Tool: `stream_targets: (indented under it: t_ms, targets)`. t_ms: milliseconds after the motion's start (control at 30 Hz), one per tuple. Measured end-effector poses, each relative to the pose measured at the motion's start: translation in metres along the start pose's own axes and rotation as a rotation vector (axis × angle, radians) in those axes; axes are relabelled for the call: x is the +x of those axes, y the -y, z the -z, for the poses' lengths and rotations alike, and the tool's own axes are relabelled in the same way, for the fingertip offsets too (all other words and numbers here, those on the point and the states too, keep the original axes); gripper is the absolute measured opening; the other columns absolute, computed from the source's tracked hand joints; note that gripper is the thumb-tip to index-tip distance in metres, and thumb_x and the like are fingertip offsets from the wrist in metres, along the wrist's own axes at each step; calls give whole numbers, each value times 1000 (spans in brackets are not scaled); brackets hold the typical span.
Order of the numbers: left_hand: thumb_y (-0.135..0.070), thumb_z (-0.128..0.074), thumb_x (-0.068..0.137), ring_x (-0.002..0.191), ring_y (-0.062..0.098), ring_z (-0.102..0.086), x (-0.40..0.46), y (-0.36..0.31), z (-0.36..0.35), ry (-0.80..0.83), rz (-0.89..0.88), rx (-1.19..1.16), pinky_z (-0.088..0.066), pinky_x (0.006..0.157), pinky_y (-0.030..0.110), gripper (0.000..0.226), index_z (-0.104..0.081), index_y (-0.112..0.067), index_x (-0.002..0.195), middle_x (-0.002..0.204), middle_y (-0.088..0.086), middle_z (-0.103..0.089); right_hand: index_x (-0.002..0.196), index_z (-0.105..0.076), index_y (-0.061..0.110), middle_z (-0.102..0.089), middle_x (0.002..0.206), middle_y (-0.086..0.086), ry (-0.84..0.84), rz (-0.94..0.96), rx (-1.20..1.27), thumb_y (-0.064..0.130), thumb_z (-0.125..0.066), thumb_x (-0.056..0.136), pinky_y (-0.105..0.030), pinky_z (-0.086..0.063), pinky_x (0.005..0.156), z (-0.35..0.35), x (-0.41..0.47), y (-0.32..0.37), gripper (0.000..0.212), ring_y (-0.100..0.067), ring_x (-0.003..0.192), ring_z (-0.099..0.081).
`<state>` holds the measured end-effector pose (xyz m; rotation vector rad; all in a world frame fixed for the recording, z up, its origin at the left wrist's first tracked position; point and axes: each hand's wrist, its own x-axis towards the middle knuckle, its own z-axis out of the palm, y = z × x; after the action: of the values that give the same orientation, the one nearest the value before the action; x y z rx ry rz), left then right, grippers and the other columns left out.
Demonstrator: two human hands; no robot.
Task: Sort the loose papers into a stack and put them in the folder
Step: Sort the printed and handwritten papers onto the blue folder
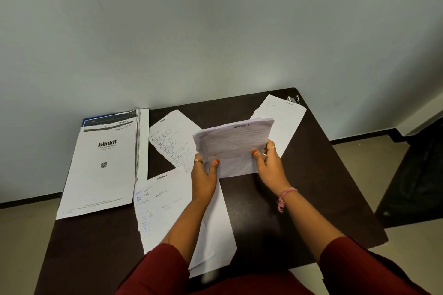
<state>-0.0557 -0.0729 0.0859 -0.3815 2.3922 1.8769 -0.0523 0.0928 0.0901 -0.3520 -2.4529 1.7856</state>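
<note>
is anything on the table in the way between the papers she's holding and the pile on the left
Partly. Both hands, left hand and right hand, hold the papers above the table. A handwritten sheet lies flat between them and the pile, but nothing upright blocks the way.

White papers on my dark brown table (311,199)

My nails (217,161) are orange, sleeves (347,268) maroon, wrist thread (284,197) pink; sheets (233,146) carry blue handwriting.
</note>
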Motion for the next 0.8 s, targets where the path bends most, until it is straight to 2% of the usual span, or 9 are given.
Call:
stream_targets:
  t_ms: [100,233,500,667,800]
  targets:
    - [-23,-52,96,128,26,-47,-1,0,-1,16,-26,14,-41,104,38,43,-33,-19,135,143,5,-44,133,-38,13,-49,123,4,-22,-12,21,20,-44,100,-28,-44,97,2,1,0,34,-13,115,-49]
    - [-21,-50,98,128,27,-47,-2,5,0,52,-35,99,-40,104,37,44,-32,-14,137,143,7,-43,130,-43,12,-52,123,-1,-29,-35,-10,15,-40,101,-32,-45,100,4,5,-2,30,-16,115,-50]
    - [-20,-43,100,122,28,-52,4,11,8,92,-12,207,-43,101,35,37,-36,-9,135,137,9,-49,122,-57,11,-57,113,3,-51,-61,-46,12,-48,98,-21,-42,91,7,9,-4,26,-11,105,-52]
    - [-20,-42,101,111,18,-54,13,3,23,91,-44,197,-45,91,26,33,-39,-8,131,126,6,-52,118,-63,11,-62,108,3,-94,-20,-63,10,-52,96,-25,-46,90,-2,15,6,24,-12,99,-56]
    - [-12,-41,101,106,11,-50,25,-1,54,92,-86,160,-42,85,21,26,-43,-5,126,116,-1,-51,115,-64,13,-67,107,1,-55,-63,4,11,-55,95,-27,-50,91,-19,25,20,22,-13,99,-62]
